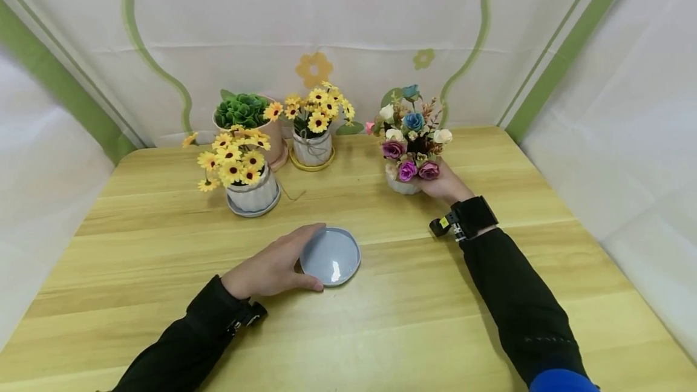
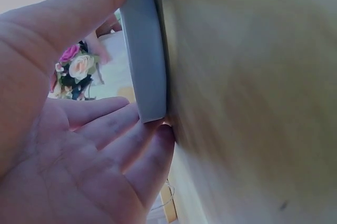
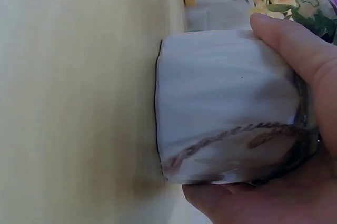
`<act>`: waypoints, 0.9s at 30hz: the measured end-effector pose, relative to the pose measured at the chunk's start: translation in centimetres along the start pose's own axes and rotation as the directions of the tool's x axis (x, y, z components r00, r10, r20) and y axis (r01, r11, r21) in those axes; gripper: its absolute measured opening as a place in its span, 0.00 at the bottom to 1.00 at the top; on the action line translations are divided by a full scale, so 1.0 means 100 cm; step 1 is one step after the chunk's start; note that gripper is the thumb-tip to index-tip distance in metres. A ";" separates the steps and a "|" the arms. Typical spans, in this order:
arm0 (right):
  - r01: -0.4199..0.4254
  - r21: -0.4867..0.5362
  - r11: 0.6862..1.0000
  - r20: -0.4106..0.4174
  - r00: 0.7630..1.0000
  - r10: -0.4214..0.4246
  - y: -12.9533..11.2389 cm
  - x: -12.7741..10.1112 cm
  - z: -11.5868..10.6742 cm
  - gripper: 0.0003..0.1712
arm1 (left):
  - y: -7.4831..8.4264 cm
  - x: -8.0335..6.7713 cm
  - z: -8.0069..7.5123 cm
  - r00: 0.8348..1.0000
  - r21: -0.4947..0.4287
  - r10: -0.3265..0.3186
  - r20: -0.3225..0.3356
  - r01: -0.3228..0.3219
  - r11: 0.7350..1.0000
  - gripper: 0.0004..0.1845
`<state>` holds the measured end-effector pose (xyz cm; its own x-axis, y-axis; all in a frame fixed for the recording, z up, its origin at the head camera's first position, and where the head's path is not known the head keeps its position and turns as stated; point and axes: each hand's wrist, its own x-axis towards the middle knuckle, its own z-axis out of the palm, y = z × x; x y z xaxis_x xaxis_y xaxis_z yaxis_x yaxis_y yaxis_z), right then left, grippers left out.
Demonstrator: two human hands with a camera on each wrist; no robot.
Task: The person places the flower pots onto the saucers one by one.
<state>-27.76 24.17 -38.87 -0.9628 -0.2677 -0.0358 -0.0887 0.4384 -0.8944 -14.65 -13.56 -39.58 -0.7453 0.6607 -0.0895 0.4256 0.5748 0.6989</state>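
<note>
My left hand holds a blue-grey saucer by its left side, thumb at the near edge and fingers at the far edge. The saucer lies flat, close over the wooden table, and nothing stands on it. In the left wrist view the saucer's side wall shows between thumb and fingers. On the right, my right hand grips a white ribbed flowerpot with a twisted cord around it. Purple, blue and white artificial flowers fill this pot and partly hide the fingers in the head view.
At the back left, a pot of yellow daisies sits on a blue-grey saucer. Behind it stand a pink pot with a green plant and another daisy pot on a yellow saucer. A patterned curtain closes off the table's back.
</note>
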 end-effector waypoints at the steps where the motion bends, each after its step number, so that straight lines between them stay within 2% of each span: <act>1: 0.000 0.002 1.000 0.008 1.000 0.000 -0.001 -0.002 0.002 0.47 | 0.000 0.000 0.000 1.000 -0.003 -0.002 0.002 0.002 1.000 0.56; 17: 0.023 -0.011 1.000 0.075 0.997 -0.022 -0.010 -0.039 0.026 0.46 | -0.003 0.001 0.000 1.000 -0.006 0.001 -0.002 -0.001 1.000 0.57; 27: 0.056 -0.025 0.998 0.143 0.988 -0.052 -0.016 -0.058 0.045 0.43 | -0.005 0.001 0.001 1.000 -0.005 0.018 -0.006 -0.018 1.000 0.57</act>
<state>-20.89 21.17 -39.28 -0.9104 -0.4102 -0.0530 -0.1488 0.4443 -0.8834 -14.92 -13.74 -40.04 -0.7405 0.6681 -0.0728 0.4363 0.5603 0.7041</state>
